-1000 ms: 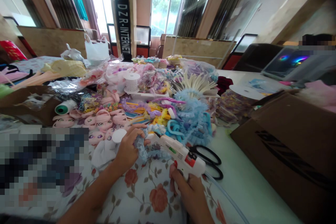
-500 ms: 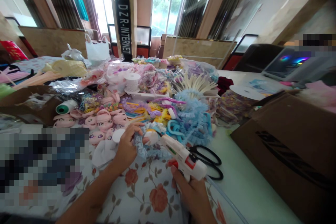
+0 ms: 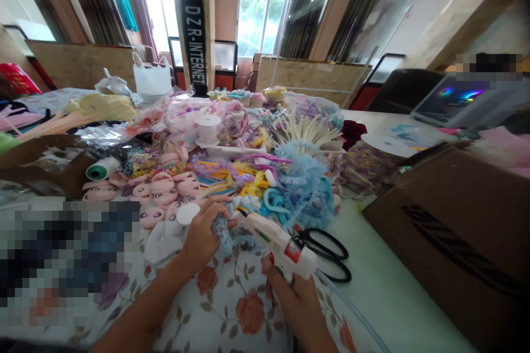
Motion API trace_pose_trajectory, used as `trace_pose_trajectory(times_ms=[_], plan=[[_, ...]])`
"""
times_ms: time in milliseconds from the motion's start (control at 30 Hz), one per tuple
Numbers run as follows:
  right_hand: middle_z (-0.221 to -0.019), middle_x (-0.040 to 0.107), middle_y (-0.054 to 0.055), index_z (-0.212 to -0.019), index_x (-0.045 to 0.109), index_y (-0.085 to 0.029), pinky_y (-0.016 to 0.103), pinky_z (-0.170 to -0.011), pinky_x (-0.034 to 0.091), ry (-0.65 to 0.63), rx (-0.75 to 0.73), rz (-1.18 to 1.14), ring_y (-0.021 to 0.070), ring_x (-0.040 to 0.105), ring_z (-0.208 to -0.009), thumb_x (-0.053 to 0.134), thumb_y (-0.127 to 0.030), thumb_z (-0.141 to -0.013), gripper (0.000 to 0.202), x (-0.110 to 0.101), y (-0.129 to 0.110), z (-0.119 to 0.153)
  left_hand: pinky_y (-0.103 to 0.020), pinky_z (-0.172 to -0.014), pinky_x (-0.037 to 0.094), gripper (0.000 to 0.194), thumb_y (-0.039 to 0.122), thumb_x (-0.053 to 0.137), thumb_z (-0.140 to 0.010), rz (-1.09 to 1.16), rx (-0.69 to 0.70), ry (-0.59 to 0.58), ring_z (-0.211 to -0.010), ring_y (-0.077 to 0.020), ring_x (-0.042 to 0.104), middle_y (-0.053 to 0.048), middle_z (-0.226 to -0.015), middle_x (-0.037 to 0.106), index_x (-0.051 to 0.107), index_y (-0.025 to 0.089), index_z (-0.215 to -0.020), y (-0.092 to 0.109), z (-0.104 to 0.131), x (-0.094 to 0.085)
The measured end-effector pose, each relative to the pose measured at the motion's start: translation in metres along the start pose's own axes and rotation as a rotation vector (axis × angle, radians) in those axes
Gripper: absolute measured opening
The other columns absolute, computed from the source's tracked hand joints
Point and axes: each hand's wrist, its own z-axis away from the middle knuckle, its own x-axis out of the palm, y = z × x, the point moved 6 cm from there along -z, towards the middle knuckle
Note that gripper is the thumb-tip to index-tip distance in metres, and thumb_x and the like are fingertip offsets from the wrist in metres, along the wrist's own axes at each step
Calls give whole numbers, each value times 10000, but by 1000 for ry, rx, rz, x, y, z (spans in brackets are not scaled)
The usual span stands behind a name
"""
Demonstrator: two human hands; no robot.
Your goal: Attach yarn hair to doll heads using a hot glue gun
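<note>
My left hand (image 3: 205, 229) is closed on a bunch of pale blue ruffled lace trim (image 3: 223, 237), its fingers bent over the upper edge. In my right hand (image 3: 292, 292) is a white glue gun (image 3: 277, 237) with red parts, held by its handle. The dark nozzle points up and left, right at the lace by my left fingertips; I cannot tell whether it touches. Beyond the gun lies a heap of blue ruffled lace (image 3: 306, 190). Black-handled scissors (image 3: 329, 253) rest just right of the gun. A white round disc (image 3: 188, 214) sits beside my left hand.
Several pink doll-face pieces (image 3: 163, 196) lie left of centre, near a thread spool (image 3: 103, 168). Behind them, trims are piled around a white spool (image 3: 207, 129). A large cardboard box (image 3: 447, 231) stands at the right. The flowered cloth (image 3: 223, 309) covers the near table.
The glue gun and my right hand have moved slightly left, bringing the nozzle closer over the lace. My left hand stays nearly in place, still gripping the lace.
</note>
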Motion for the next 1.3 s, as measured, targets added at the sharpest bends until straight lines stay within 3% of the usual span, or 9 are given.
trace_pose_trajectory(times_ms=[667,933,1100,1300], plan=[[-425,523,-20,-682,571,-183,242,-426,379,14,28,-81,126,462,-393,602,-519,-780,352,-3,3,0,-350,-860,474,159,194,644,-800,32,-29,13,-1006,-203,613,-72,-1087,619,489,215,-774,-4,0,-1],[-451,546,-6,-658,627,-181,271,-481,423,69,17,84,160,516,-447,589,-553,-757,387,-10,5,2,-342,-889,449,187,198,686,-763,124,-108,43,-1060,-210,587,-70,-1072,619,500,208,-754,-12,1,-2],[-519,602,2,-774,709,-198,269,-514,461,156,41,206,189,573,-522,626,-568,-717,383,-18,1,6,-336,-895,446,191,188,686,-746,156,-164,69,-1051,-204,584,-64,-1047,619,496,206,-750,-15,1,-3],[-525,607,8,-840,733,-177,277,-518,470,166,21,132,186,570,-509,628,-585,-706,442,-18,1,6,-342,-910,438,182,165,668,-737,181,-210,82,-1053,-196,580,-59,-1070,612,493,209,-760,-20,1,-3]])
